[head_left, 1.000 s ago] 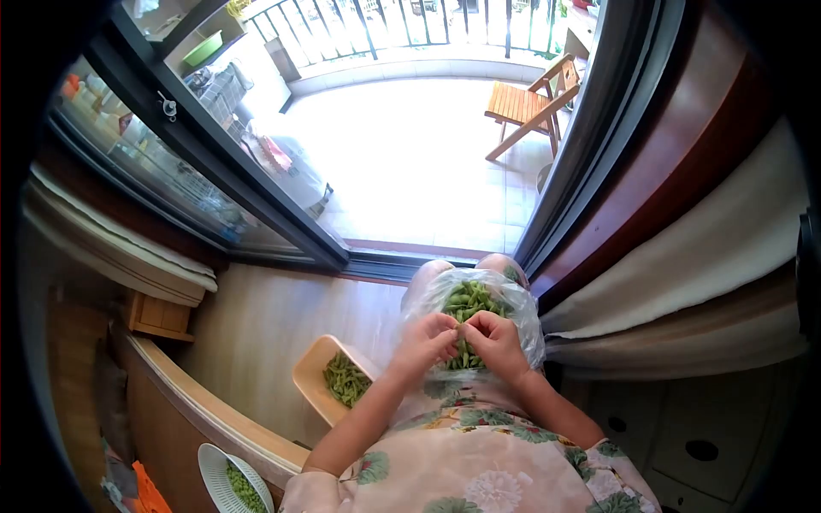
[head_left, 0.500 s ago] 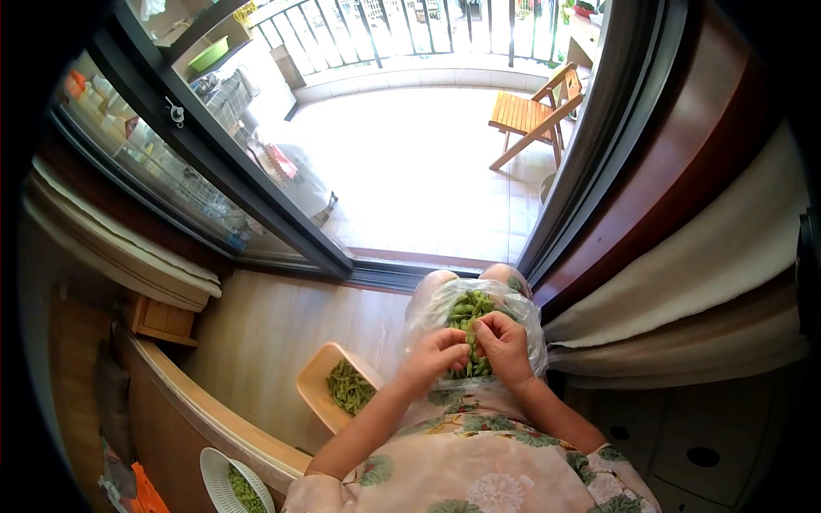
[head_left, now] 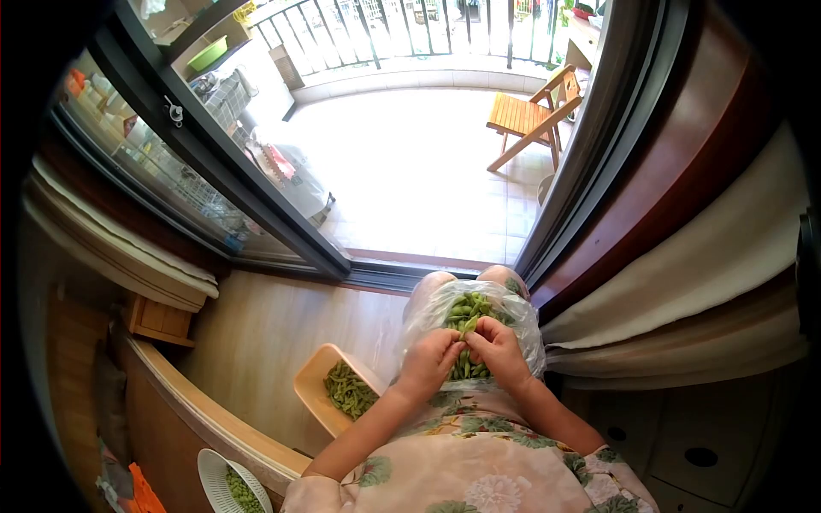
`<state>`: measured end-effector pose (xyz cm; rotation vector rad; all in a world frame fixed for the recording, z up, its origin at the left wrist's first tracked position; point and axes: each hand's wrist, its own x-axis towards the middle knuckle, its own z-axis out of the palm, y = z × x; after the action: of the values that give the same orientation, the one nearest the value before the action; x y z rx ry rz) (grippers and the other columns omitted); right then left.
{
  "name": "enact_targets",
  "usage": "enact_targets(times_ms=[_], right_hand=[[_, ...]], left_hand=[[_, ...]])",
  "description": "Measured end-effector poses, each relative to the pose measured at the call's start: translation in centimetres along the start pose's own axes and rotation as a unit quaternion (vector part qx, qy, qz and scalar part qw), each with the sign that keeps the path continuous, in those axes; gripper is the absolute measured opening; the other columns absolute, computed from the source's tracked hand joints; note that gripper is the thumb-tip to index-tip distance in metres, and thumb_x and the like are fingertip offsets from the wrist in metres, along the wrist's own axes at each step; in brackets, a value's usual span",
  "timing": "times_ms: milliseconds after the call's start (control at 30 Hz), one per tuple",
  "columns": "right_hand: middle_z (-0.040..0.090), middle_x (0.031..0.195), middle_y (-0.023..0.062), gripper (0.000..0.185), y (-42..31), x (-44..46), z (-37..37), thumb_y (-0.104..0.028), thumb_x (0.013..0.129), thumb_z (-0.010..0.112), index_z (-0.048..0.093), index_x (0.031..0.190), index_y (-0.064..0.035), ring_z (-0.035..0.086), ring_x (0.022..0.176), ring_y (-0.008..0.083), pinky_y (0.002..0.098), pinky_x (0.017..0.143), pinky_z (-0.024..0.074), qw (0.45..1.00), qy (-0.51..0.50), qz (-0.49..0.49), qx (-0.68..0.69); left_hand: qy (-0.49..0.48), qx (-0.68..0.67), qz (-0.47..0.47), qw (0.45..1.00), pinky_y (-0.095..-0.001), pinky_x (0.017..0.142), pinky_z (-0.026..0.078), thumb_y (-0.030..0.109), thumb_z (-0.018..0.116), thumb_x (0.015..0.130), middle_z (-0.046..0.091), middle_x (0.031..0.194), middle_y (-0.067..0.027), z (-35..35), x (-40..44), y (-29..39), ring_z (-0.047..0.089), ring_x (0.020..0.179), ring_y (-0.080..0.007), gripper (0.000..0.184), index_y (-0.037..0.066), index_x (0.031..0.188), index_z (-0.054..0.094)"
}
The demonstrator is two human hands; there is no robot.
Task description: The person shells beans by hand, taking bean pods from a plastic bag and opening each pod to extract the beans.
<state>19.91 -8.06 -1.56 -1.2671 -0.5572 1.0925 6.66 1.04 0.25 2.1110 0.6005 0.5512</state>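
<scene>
A clear plastic bag (head_left: 528, 332) of green pods (head_left: 472, 308) lies open on the lap. Over the pods, my left hand (head_left: 429, 357) and my right hand (head_left: 500, 349) meet with their fingertips pinched on one green pod (head_left: 469, 327). To the left, an orange bin (head_left: 310, 376) holds a heap of pods. A white basket (head_left: 214, 483) with small green beans inside is at the lower left.
Beyond the sliding door frame (head_left: 321, 255), a wooden folding chair (head_left: 522, 113) stands on the balcony. A curved wooden edge (head_left: 222, 427) runs along the left. Curtains (head_left: 684, 291) hang at the right. A green basin (head_left: 208, 53) is at the upper left.
My hands have come together on a pod, which now shows between the fingertips. Both hands sit slightly lower in view than a second ago, as the whole scene has shifted a little.
</scene>
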Motion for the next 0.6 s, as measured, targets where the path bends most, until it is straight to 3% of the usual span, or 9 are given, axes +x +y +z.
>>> enact_targets(times_ms=[167,267,367,467,600], right_hand=[[0.055,0.072,-0.0033,0.009,1.0,0.2,-0.4,-0.012,0.091,0.059,0.058,0.086,-0.0043,0.047,0.059,0.0028,0.0180,0.051,0.0385,1.000,0.002,0.007,-0.002],[0.055,0.071,-0.0039,0.010,1.6,0.4,-0.3,-0.012,0.091,0.059,0.058,0.085,-0.0046,0.046,0.057,0.0028,0.0178,0.050,0.0367,0.999,0.010,-0.030,-0.029],[0.053,0.069,-0.0050,0.011,0.5,0.1,0.1,-0.013,0.092,0.059,0.057,0.083,-0.0051,0.043,0.055,0.0023,0.0176,0.048,0.0327,1.000,0.012,-0.022,-0.003],[0.052,0.072,-0.0060,0.013,-0.3,-0.3,-0.1,-0.014,0.090,0.061,0.058,0.081,-0.0051,0.045,0.063,0.0016,0.0173,0.053,0.0350,0.999,-0.001,0.026,0.045],[0.052,0.072,-0.0061,0.013,0.2,-0.1,-0.6,-0.015,0.091,0.061,0.058,0.083,-0.0057,0.044,0.062,0.0014,0.0175,0.053,0.0342,0.997,-0.020,0.030,0.070]], left_hand=[[0.000,0.126,0.040,0.991,-0.0423,0.065,0.046,0.014,0.062,0.084,0.059,0.082,-0.0141,-0.4,0.1,0.6,0.059,0.078,-0.0341,0.011,0.005,0.091,0.059],[0.007,0.124,0.061,0.990,-0.0421,0.064,0.046,0.014,0.062,0.085,0.058,0.080,-0.0133,-0.3,0.2,0.4,0.058,0.077,-0.0333,0.010,0.006,0.090,0.059],[0.009,0.113,0.062,0.992,-0.0425,0.064,0.046,0.014,0.060,0.086,0.057,0.079,-0.0139,-0.2,0.2,0.5,0.058,0.076,-0.0340,0.009,0.005,0.089,0.058],[-0.002,0.106,0.067,0.992,-0.0427,0.064,0.045,0.014,0.059,0.087,0.057,0.078,-0.0147,-0.1,0.2,0.2,0.057,0.076,-0.0349,0.009,0.005,0.089,0.058],[-0.010,0.063,0.054,0.997,-0.0425,0.066,0.045,0.013,0.058,0.088,0.057,0.080,-0.0168,-0.1,0.2,0.2,0.057,0.076,-0.0360,0.011,0.002,0.090,0.059]])
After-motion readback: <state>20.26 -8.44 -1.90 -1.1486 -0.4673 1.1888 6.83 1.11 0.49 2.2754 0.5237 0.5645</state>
